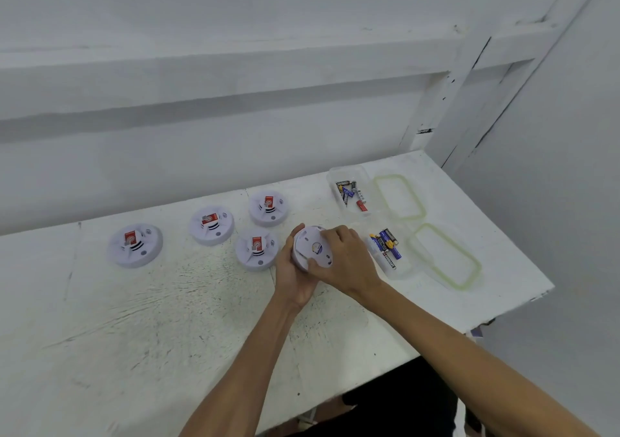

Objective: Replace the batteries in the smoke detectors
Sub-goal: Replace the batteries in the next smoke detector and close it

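Five smoke detectors seen; fifth detector (310, 247) held tilted above table (167, 319), cupped from below by left hand (293, 274), back gripped by curled right hand (345, 257), probably for twisting open. Battery box (389, 250) kept near.

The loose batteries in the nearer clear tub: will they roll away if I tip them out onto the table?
Probably. The batteries look like smooth cylinders, so they would likely roll on the flat table. They lie piled loosely in the nearer tub, so several may spill together.
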Demonstrator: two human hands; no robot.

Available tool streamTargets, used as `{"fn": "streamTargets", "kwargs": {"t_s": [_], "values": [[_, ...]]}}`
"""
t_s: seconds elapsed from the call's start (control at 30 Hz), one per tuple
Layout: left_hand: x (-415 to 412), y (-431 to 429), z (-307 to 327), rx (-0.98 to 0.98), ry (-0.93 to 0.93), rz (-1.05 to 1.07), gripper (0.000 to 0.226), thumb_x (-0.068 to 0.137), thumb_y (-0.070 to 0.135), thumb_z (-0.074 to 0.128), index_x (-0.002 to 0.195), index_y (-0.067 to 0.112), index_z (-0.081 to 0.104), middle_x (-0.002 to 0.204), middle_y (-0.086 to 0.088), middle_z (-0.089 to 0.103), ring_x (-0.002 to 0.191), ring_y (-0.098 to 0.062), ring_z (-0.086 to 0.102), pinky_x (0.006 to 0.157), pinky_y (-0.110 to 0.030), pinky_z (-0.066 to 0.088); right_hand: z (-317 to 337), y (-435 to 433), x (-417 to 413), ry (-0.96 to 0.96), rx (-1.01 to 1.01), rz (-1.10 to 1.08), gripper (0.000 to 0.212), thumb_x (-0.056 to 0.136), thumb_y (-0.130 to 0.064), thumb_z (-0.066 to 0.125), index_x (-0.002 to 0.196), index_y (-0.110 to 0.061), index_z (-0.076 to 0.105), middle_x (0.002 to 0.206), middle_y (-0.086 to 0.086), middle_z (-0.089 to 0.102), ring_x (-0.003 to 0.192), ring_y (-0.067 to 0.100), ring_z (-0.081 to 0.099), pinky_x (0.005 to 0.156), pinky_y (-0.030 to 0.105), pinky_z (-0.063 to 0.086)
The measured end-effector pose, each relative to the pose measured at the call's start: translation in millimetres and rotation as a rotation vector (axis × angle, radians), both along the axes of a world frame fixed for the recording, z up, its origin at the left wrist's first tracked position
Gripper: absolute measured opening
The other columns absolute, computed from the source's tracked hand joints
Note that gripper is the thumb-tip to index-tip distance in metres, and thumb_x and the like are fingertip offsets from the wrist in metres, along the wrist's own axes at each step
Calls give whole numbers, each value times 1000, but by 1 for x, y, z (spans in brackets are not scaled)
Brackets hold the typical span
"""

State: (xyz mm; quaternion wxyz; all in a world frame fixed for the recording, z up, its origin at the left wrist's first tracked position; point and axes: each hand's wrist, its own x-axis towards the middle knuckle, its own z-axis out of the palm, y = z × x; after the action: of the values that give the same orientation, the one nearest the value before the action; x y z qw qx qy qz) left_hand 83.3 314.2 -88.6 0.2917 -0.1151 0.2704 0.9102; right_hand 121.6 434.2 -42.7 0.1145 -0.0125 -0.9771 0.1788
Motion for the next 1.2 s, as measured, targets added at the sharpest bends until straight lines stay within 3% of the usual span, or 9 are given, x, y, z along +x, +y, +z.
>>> {"fn": "streamTargets", "kwargs": {"t_s": [0.13, 0.27, 0.37, 0.57, 0.7, 0.83, 1.0, 1.1, 1.2], "values": [[-8, -4, 15, -39, 17, 0, 49, 110, 39, 34, 142, 8, 54, 140, -20, 57, 124, -32, 58, 102, -44, 53, 9, -1, -3, 76, -76, 58, 68, 79, -52, 70, 133, -13, 54, 121, 6, 55, 108, 22, 50, 75, 27, 49], [-19, -8, 28, -13, -15, -18, 48, 108, 38, 32, 148, 17, 51, 146, -17, 57, 129, -35, 56, 110, -51, 45, 7, -4, -2, 51, -122, 73, 77, 76, -65, 66, 137, -22, 46, 136, 0, 44, 119, 18, 42, 78, 25, 52], [-20, -11, 25, -52, 21, -64, 46, 107, 27, 34, 149, 19, 51, 148, -13, 56, 131, -32, 58, 106, -48, 52, 6, 0, -5, 23, -208, 10, 72, 79, -56, 70, 137, -20, 48, 132, 0, 53, 112, 17, 52, 83, 29, 55], [-11, -17, 16, -340, 176, -135, 47, 106, 17, 49, 149, 35, 47, 136, -9, 65, 112, -26, 61, 88, -41, 52, 10, 8, 1, 58, -683, -134, 24, 96, -26, 55, 114, -13, 64, 90, 0, 70, 76, 17, 65, 65, 34, 59], [-9, -23, 10, -427, 285, -213, 40, 102, 12, 57, 140, 28, 57, 134, -7, 68, 117, -29, 66, 100, -45, 54, 2, 10, 4, -95, -1121, -263, 22, 104, -19, 47, 121, -13, 61, 112, 6, 68, 103, 20, 68, 77, 32, 62], [-2, -25, 12, -503, 399, -218, 47, 98, -2, 59, 132, 30, 57, 121, 8, 74, 114, -18, 70, 98, -42, 57, -5, 5, 8, -159, -1332, -313, 18, 104, -20, 46, 114, -21, 62, 119, 4, 68, 108, 19, 67, 76, 29, 61], [0, -26, -1, -673, 452, -129, 61, 99, 7, 62, 154, 21, 38, 145, 1, 59, 126, -15, 61, 97, -31, 57, -18, 5, 5, -264, -1318, -336, 31, 100, -42, 54, 113, -18, 67, 114, 7, 72, 103, 23, 71, 81, 35, 61], [-4, -26, -1, -737, 381, -98, 55, 96, 9, 67, 144, 14, 42, 134, -10, 63, 104, -11, 65, 73, -17, 55, -20, 9, 2, -302, -1322, -365, 41, 94, -50, 60, 116, -16, 68, 112, 7, 73, 99, 23, 73, 77, 35, 62], [-9, -25, -2, -714, 317, -31, 41, 96, 16, 68, 132, 12, 50, 128, -19, 66, 95, -17, 65, 73, -26, 52, -15, 12, -2, -413, -1404, -348, 39, 96, -50, 57, 115, -19, 70, 107, 9, 75, 96, 30, 73, 80, 40, 61]]}}
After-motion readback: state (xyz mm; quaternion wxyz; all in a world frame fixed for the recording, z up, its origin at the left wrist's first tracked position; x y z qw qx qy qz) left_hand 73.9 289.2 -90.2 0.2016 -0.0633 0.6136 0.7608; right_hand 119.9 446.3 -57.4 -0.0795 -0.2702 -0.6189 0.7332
